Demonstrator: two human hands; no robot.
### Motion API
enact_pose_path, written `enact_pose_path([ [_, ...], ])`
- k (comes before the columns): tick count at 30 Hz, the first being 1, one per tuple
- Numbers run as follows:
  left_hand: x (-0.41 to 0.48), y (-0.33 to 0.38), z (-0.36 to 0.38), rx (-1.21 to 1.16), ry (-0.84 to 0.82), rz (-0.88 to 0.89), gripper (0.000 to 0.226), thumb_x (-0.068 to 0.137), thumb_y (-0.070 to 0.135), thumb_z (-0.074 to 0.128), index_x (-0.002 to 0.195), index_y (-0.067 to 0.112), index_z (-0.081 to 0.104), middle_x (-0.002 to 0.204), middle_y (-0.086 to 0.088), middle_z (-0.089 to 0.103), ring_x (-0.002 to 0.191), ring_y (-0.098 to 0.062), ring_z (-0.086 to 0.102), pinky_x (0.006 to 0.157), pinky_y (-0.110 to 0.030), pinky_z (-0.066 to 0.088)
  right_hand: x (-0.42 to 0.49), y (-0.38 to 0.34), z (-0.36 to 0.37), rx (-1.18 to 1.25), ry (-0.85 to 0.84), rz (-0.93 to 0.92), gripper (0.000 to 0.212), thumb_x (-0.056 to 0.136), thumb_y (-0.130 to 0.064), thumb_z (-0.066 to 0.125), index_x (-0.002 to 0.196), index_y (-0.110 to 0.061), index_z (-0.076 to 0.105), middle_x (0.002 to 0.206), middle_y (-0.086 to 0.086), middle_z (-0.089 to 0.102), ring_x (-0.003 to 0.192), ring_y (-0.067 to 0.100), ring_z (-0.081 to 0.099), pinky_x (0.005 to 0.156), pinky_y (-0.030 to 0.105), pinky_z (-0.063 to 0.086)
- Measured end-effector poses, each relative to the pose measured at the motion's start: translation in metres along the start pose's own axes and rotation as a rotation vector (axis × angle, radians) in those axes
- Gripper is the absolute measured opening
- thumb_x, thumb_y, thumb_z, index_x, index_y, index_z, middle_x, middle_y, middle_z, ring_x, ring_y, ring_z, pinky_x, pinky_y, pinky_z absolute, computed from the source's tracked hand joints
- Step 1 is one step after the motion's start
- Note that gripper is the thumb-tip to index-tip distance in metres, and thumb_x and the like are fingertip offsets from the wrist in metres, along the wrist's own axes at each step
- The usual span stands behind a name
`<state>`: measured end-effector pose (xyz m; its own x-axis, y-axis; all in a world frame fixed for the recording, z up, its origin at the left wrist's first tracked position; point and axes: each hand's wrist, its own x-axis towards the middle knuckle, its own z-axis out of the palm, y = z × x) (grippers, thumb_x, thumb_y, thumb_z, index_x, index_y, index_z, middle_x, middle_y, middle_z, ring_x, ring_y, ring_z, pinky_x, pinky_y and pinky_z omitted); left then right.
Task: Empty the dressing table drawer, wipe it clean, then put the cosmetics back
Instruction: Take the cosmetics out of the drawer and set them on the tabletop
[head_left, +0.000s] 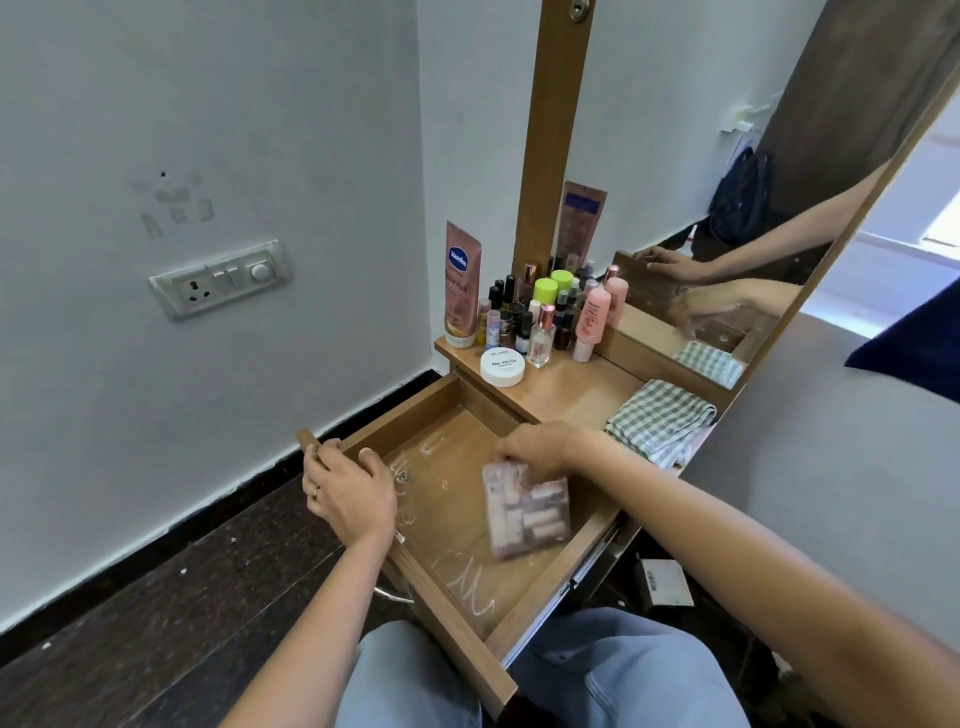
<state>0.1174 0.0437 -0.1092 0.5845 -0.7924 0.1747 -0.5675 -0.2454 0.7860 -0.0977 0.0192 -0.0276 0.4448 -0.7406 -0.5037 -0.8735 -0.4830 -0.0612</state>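
The wooden drawer is pulled out over my lap, its floor streaked with white smears. My left hand grips the drawer's front left edge. My right hand holds the top of a clear pouch of small pinkish cosmetics, which is blurred and sits low inside the drawer at its right side. On the table top stand a Vaseline tube, a white nail polish remover tub, a pink bottle and several small bottles.
A green checked cloth lies folded on the table top at the right. The mirror rises behind it. A switch plate is on the left wall. A small box lies on the floor.
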Motion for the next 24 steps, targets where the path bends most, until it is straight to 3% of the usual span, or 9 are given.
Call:
enact_pose_path([
  [3,0.0,0.0,-0.001,0.002,0.0,0.002,0.027,0.093,0.02,0.05,0.116,0.006,0.048,0.137,-0.02,0.04,0.129,-0.043,0.034,0.104,-0.058,0.026,-0.029,0.008,-0.02,0.325,0.188,-0.02,0.03,0.089,-0.015,0.061,0.117,-0.012,0.05,0.104,-0.001,0.053,0.091,0.013,0.049,0.069,0.019,0.037],
  [7,0.0,-0.001,-0.001,0.005,-0.01,-0.007,0.027,0.093,0.02,0.049,0.115,0.006,0.047,0.137,-0.02,0.04,0.127,-0.044,0.034,0.104,-0.059,0.026,-0.052,0.034,-0.036,0.602,0.401,0.022,0.022,0.093,-0.02,0.057,0.113,-0.011,0.054,0.107,0.001,0.057,0.094,0.016,0.057,0.08,0.029,0.05],
  [10,0.0,-0.001,-0.001,0.006,-0.011,-0.004,0.028,0.093,0.02,0.049,0.116,0.004,0.047,0.137,-0.021,0.04,0.127,-0.045,0.034,0.103,-0.06,0.027,-0.058,0.055,-0.041,0.876,0.454,0.159,0.021,0.097,-0.018,0.052,0.111,-0.003,0.055,0.099,0.004,0.059,0.086,0.018,0.059,0.069,0.025,0.051],
  [14,0.0,-0.001,0.0,0.008,-0.009,0.002,0.029,0.092,0.019,0.05,0.117,0.003,0.048,0.137,-0.022,0.04,0.127,-0.046,0.034,0.103,-0.06,0.026,-0.049,0.088,-0.03,1.131,0.438,0.397,0.026,0.097,-0.016,0.052,0.112,0.003,0.059,0.104,0.017,0.066,0.092,0.027,0.064,0.081,0.038,0.052],
  [20,0.001,-0.002,0.001,0.019,-0.013,0.007,0.029,0.093,0.019,0.05,0.117,0.004,0.047,0.138,-0.022,0.038,0.127,-0.046,0.034,0.103,-0.06,0.026,-0.048,0.101,-0.025,1.268,0.307,0.534,0.012,0.098,-0.013,0.05,0.095,-0.006,0.059,0.088,0.01,0.065,0.074,0.02,0.063,0.062,0.031,0.054],
  [24,0.002,-0.003,0.001,0.024,-0.01,0.012,0.029,0.092,0.019,0.051,0.116,0.004,0.047,0.138,-0.022,0.039,0.126,-0.046,0.034,0.102,-0.06,0.027,-0.049,0.106,-0.029,1.264,0.247,0.544,0.02,0.099,-0.016,0.05,0.109,0.0,0.056,0.097,0.016,0.067,0.085,0.028,0.065,0.085,0.046,0.052],
])
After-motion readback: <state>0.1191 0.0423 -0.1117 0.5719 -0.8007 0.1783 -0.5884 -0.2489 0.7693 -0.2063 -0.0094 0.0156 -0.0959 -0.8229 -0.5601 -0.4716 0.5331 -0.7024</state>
